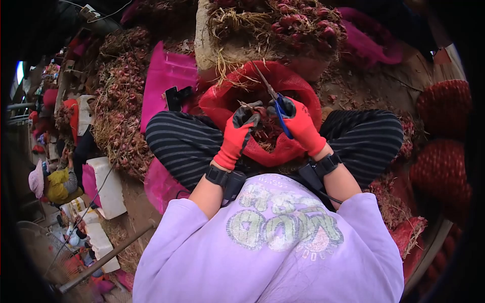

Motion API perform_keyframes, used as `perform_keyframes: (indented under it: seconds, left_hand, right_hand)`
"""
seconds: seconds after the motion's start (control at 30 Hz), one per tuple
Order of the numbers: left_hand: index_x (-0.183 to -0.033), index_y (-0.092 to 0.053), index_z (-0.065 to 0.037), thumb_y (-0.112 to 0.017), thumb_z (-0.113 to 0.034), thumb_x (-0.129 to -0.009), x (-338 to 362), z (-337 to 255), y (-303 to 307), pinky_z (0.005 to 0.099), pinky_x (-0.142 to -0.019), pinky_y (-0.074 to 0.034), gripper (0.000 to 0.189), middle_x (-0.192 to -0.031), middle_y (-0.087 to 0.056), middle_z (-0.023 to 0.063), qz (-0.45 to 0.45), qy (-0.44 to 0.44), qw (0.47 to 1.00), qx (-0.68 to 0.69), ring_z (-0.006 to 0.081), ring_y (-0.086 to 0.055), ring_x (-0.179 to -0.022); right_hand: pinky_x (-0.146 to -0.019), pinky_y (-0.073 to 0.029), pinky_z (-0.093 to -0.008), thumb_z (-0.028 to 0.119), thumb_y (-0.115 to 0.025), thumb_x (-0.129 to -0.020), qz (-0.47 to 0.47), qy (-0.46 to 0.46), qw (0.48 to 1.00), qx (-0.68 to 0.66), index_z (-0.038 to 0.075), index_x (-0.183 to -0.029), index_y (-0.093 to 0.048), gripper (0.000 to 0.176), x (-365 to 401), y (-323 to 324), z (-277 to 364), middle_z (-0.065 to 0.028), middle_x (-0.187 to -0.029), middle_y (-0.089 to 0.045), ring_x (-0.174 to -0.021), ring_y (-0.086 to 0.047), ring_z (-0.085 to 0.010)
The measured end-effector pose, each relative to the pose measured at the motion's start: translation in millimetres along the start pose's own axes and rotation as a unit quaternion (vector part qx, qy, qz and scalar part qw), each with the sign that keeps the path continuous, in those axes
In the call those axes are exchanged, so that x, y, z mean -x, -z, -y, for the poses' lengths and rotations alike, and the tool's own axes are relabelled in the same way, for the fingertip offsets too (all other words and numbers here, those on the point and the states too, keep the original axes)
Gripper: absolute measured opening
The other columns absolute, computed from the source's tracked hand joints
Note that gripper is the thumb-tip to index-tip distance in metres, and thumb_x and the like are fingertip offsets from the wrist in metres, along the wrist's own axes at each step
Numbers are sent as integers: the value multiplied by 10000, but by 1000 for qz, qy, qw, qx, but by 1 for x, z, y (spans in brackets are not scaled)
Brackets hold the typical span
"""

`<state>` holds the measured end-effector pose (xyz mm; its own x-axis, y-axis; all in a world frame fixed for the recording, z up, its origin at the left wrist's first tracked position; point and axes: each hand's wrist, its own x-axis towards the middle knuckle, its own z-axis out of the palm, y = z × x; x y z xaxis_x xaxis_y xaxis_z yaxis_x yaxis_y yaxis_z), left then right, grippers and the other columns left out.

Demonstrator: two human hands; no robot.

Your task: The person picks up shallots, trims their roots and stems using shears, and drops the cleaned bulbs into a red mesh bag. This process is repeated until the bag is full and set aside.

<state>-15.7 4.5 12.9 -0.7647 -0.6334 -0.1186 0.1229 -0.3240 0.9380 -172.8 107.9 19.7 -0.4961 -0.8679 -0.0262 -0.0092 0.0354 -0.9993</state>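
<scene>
Both my hands wear red gloves with dark grey fingers. My left hand (pixel 236 136) is closed around a small shallot bunch (pixel 256 108) with dry, pale stalks. In my right hand (pixel 302 124) is a pair of scissors (pixel 281 119) with blue handles. Its long blades point up and to the left, and look nearly together. Below both hands, between my crossed legs, an open red mesh sack (pixel 214 103) holds loose shallots and dry scraps. The fingers partly hide the bunch.
A pale block (pixel 203 45) heaped with dried shallots (pixel 298 25) stands ahead. Pink mesh (pixel 169 76) and a black object (pixel 176 98) lie left, beside a long shallot pile (pixel 121 101). Full red sacks (pixel 442 166) stand right. Another person (pixel 60 184) sits far left near white foam boxes (pixel 107 187).
</scene>
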Motion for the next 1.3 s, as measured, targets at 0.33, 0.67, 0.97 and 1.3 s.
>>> perform_keyframes:
  seconds: [0.33, 0.67, 0.97, 1.3]
  left_hand:
    - [-1051, -571, 1, -641, 36, -747, 7, 10, 0, 259, -805, -469, 315, -980, -630, 60, -31, -15, 976, -217, 121, -588, -915]
    - [-1073, -530, 7, -512, 45, -823, 1, 23, 15, 246, -825, -468, 254, -983, -610, 62, -26, 81, 996, 16, 130, -583, -901]
    - [-1020, -517, -40, -545, -93, -898, 3, 16, 2, 212, -709, -447, 136, -931, -577, 16, -6, 78, 995, 67, 87, -539, -768]
    - [-1011, -526, -39, -635, 28, -781, -5, 22, 21, 222, -759, -444, 263, -902, -574, 19, -95, -28, 991, -90, 83, -540, -837]
  right_hand:
    - [-701, -483, -301, 132, -679, -740, 18, 153, 952, 264, 14, -979, -609, 276, 2, -7, 10, -132, -866, -646, -796, -629, -295]
    - [-658, -471, -318, 108, -627, -766, 83, 36, 995, -37, 15, -911, -610, 173, 3, 0, -6, -95, -795, -650, -689, -610, -208]
    - [-519, -484, -228, 222, -586, -858, 93, -196, 933, -288, 31, -977, -598, 225, 9, 1, 5, -60, -800, -646, -635, -599, -102]
    - [-719, -462, -409, 385, -627, -798, 42, 29, 973, 226, 60, -1006, -560, 392, 12, 23, 2, -134, -906, -616, -852, -579, -348]
